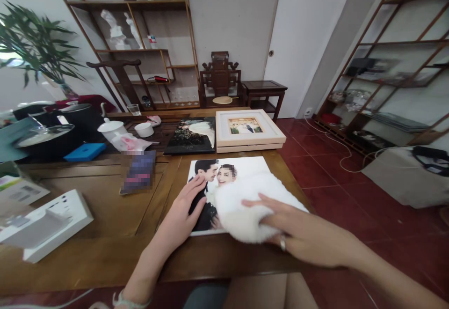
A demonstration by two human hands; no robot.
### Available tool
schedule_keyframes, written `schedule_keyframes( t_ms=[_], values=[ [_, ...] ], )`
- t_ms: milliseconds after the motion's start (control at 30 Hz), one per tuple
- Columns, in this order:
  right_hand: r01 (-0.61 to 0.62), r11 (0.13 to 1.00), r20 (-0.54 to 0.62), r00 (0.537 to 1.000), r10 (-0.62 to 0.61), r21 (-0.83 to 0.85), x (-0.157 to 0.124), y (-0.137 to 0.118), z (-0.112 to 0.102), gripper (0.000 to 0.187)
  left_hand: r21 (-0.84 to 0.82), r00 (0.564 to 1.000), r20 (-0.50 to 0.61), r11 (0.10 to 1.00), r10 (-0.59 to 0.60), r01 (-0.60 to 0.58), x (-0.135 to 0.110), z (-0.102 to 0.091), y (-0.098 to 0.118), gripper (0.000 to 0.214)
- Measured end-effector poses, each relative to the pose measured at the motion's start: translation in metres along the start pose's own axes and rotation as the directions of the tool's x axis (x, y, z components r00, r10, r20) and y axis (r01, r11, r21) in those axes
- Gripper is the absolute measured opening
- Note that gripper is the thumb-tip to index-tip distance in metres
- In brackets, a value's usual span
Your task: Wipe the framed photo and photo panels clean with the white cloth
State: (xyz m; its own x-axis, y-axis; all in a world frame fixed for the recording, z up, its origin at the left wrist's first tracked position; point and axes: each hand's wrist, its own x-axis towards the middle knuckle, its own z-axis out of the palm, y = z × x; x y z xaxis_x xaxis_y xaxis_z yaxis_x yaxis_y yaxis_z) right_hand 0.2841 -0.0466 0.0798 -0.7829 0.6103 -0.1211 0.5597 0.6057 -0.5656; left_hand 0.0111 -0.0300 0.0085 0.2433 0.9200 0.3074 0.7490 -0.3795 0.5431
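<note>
Photo panel (pixel 212 199) flat on worktop (pixel 217 260), wht cloth (pixel 236 201) on top.
L hand (pixel 184 206) spread on panel's L side; R hand (pixel 293 227) gripping cloth over R side.

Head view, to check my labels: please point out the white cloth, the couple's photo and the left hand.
White cloth (pixel 242 189): head view, on its fluffy upper surface.
Couple's photo (pixel 212 192): head view, on the uncovered part beside the cloth.
Left hand (pixel 184 206): head view, on its back.

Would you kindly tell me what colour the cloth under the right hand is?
The cloth is white, best seen in the head view.
</note>
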Motion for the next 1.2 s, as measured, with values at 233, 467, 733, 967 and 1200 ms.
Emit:
schedule_keyframes(
  t_ms=[233, 467, 733, 967, 1200],
  values=[
    [-0.047, 0.994, -0.298, 0.955, 0.014, -0.101, 0.073, 0.067, -0.016, 0.038, -0.008, 1.0, 0.009, 1.0, 0.0, 0.0, 0.0, 0.0, -0.001, 0.035],
    [0.037, 0.983, -0.278, 0.957, -0.087, -0.18, 0.062, 0.051, -0.011, 0.037, -0.014, 1.0, 0.003, 1.0, -0.016, 0.016, 0.0, 0.0, -0.002, 0.037],
    [0.029, 0.998, 0.044, 0.999, -0.026, -0.063, -0.011, -0.025, 0.005, 0.044, 0.017, 1.0, 0.015, 1.0, 0.0, 0.0, 0.0, 0.001, -0.002, 0.037],
    [0.042, 0.998, -0.148, 0.988, -0.048, -0.046, 0.031, 0.02, -0.001, 0.035, 0.007, 1.0, 0.018, 1.0, -0.01, 0.01, -0.001, 0.001, -0.002, 0.037],
    [0.054, 0.984, -0.388, 0.914, -0.118, -0.171, 0.099, 0.054, -0.011, 0.033, -0.008, 1.0, 0.013, 1.0, -0.01, 0.01, -0.001, 0.001, -0.003, 0.038]
  ],
)
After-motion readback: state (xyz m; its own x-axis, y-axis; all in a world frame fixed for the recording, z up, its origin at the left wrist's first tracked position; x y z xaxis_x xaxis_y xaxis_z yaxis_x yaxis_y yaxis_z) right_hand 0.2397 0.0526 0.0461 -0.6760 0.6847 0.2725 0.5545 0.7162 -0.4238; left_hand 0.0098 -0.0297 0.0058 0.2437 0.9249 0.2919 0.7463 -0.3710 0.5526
